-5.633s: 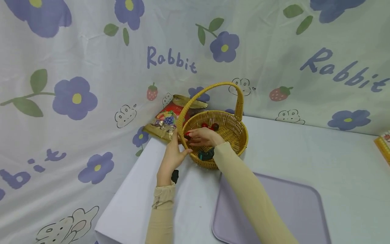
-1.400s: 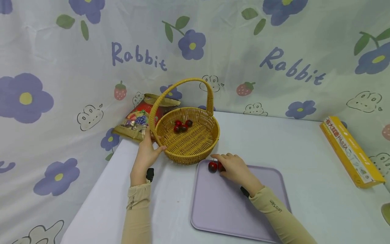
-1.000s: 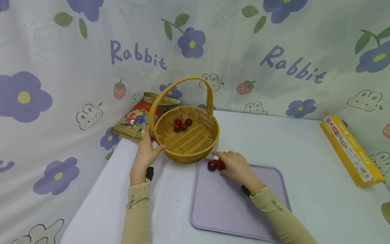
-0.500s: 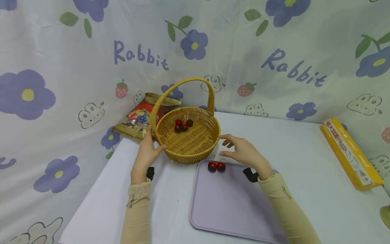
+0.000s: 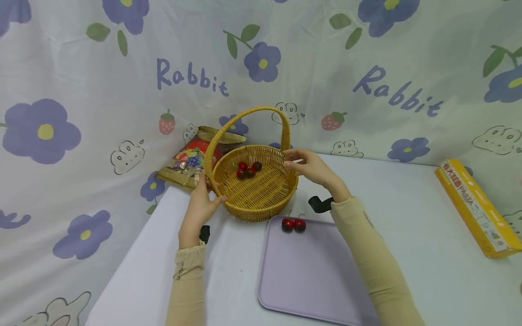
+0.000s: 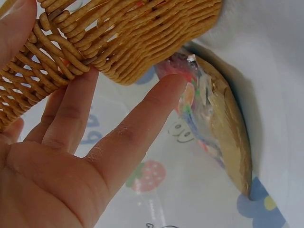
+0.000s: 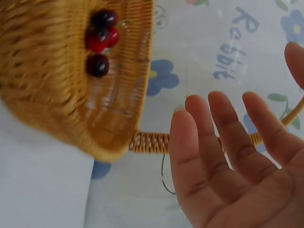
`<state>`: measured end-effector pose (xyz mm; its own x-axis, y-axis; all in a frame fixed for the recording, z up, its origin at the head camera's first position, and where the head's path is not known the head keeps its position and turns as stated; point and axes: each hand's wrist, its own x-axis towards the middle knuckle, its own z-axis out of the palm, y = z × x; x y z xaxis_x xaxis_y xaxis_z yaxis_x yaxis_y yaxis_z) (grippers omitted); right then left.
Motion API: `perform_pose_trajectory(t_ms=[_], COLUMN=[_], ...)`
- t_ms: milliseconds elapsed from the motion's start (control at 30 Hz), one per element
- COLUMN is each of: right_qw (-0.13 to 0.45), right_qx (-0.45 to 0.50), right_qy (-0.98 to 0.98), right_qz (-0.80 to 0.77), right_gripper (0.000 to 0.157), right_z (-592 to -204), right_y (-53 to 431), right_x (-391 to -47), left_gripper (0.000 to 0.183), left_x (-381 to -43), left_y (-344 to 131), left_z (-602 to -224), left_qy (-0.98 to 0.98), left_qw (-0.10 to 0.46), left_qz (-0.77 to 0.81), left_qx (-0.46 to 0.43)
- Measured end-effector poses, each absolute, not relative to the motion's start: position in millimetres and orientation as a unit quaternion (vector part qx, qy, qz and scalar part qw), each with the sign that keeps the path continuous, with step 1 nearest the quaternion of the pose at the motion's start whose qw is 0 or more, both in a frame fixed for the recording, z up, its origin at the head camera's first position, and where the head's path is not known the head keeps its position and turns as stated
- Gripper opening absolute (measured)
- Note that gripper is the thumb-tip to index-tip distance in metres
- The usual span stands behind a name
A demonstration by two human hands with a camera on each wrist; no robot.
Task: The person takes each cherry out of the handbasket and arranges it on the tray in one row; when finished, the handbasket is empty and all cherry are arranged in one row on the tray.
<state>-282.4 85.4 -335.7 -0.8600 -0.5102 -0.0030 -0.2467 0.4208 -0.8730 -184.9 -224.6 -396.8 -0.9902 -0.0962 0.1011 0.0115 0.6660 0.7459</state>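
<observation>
A round yellow wicker basket (image 5: 253,212) with a tall arched handle (image 5: 285,136) stands at the back of the table, several dark red cherries (image 5: 251,172) on its floor. My left hand (image 5: 200,206) grips its left side at the handle's base, thumb at the rim and fingers outside; the left wrist view shows the index finger (image 6: 137,128) stretched out free. Beside the handle's right base, my right hand (image 5: 314,170) is held with fingers extended and nothing in them. Two cherries (image 5: 299,225) with stems lie side by side at the far left corner of the lilac tray (image 5: 310,271).
Behind the basket's left side leans a red and gold snack bag (image 5: 183,170), its gold edge near my left fingers. A yellow pasta box (image 5: 475,206) lies at the far right. The patterned cloth (image 5: 310,90) hangs close behind the basket.
My right hand has let go of the cherry on the tray and moved up to the basket's right side. Earlier it was inside the basket with a cherry. My left hand stays on the basket.
</observation>
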Motion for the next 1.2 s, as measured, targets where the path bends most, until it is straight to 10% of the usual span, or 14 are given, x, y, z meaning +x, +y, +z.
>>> perform_pose_trajectory(t_ms=[800,1200], right_qw=[0.397,0.407], right_qx=[-0.064,0.015], right_qy=[0.585,0.567], right_qz=[-0.704,-0.716], right_gripper=[0.075,0.079], right_z=[-362,-379], right_y=[-6,-44], right_x=[-318,-322], left_gripper=[0.084,0.087], left_x=[-181,-180], left_y=[-222,-220], left_z=[-398,-399], left_qy=[-0.906,-0.908], left_qw=[0.084,0.097], left_qz=[-0.413,-0.407], left_qx=[0.028,0.028])
